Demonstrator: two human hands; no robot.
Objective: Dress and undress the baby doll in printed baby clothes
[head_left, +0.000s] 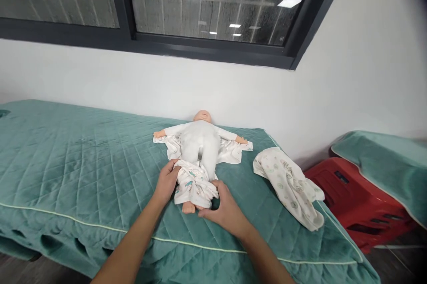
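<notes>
A baby doll (199, 138) in a white bodysuit lies on its back on the green quilted bed (80, 159), arms spread, head toward the wall. Bunched printed trousers (193, 184) are gathered around its lower legs, with one bare foot (188, 207) poking out. My left hand (166, 183) grips the left side of the bunched trousers. My right hand (224, 208) pinches their right side near the foot. A white printed cloth (230, 150) lies spread under the doll.
A second crumpled printed garment (290, 184) lies on the bed to the right. A red plastic stool (353, 199) stands beside the bed, and another green-covered bed (387, 164) is at the far right. A white wall and dark window are behind.
</notes>
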